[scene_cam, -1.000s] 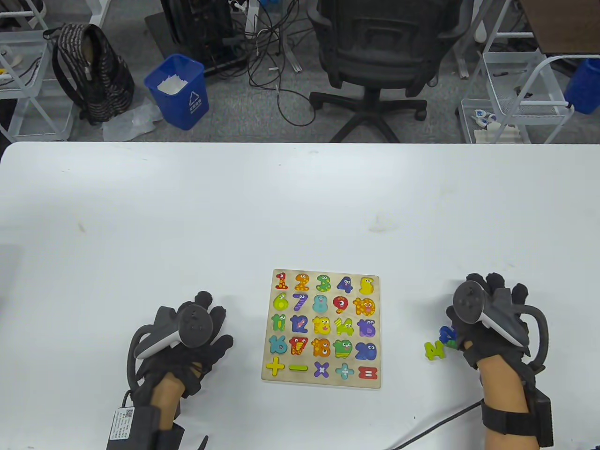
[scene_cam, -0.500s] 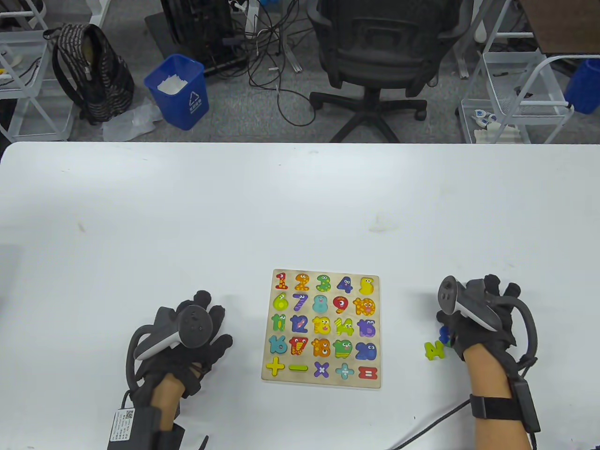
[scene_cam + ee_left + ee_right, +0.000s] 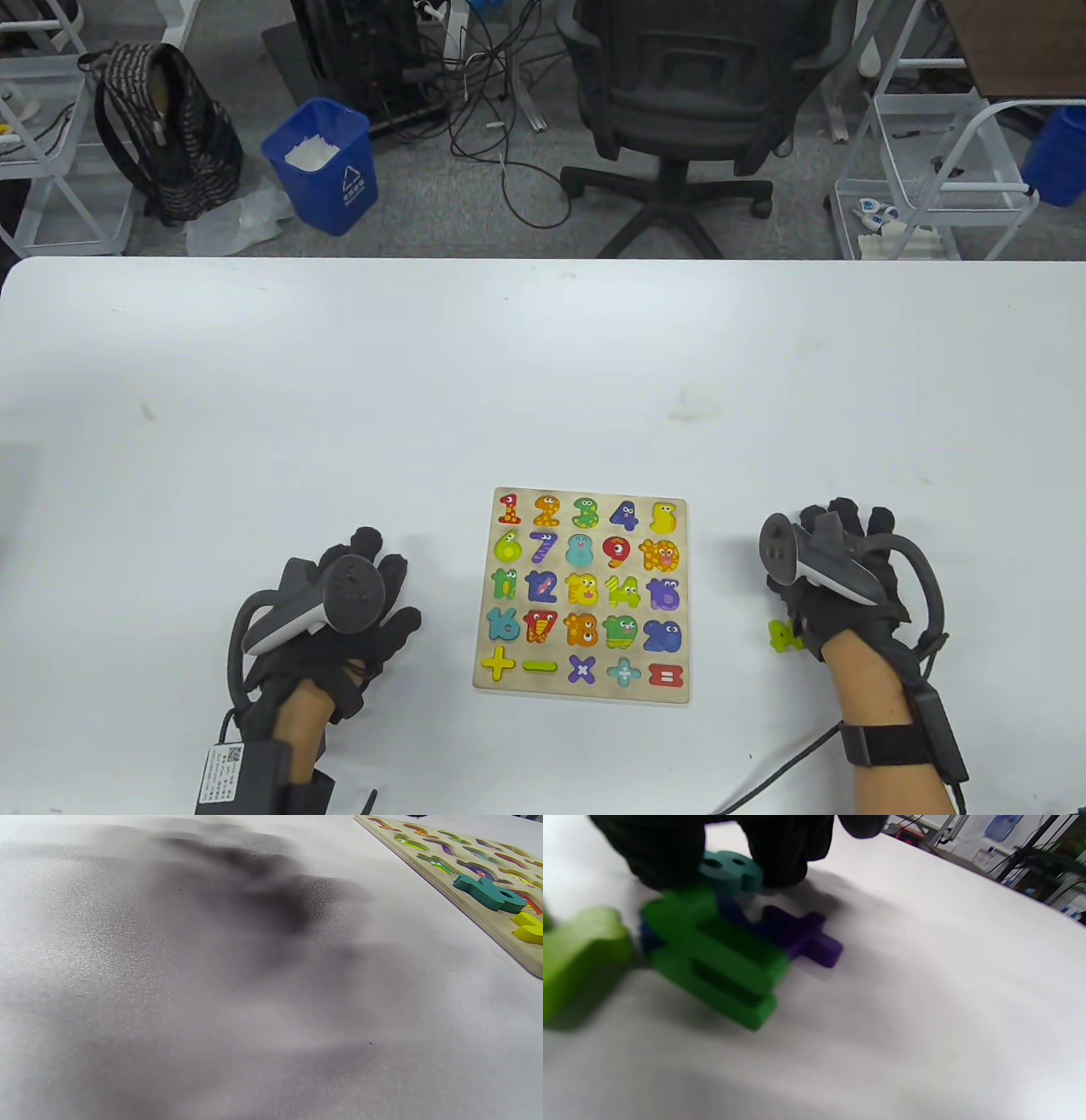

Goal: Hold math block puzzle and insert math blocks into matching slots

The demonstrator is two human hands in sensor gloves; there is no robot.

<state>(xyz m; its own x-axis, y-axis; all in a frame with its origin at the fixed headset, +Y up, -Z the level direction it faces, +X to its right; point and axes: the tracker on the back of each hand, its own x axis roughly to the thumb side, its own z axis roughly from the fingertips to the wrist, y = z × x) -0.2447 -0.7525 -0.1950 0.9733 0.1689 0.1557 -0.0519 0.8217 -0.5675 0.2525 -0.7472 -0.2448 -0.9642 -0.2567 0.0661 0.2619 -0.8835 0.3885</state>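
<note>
A: What has changed?
B: The right hand (image 3: pixel 836 586) has slid toward nine o'clock over the loose wooden number blocks (image 3: pixel 712 955); its fingers pinch a teal one (image 3: pixel 731 870). A pick seems underway.

A: The board?
B: The square wooden number puzzle board (image 3: pixel 582 594) lies at three o'clock of the relaxed, empty left hand (image 3: pixel 339 628). Printed figures 1–20 and +, −, ×, ÷, = are readable.

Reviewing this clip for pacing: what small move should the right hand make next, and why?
Probably close the right hand on the teal block and lift it. Its fingers sit against that block atop the pile of loose blocks, the puzzle board lies to its left, and the left hand rests away from it.
</note>
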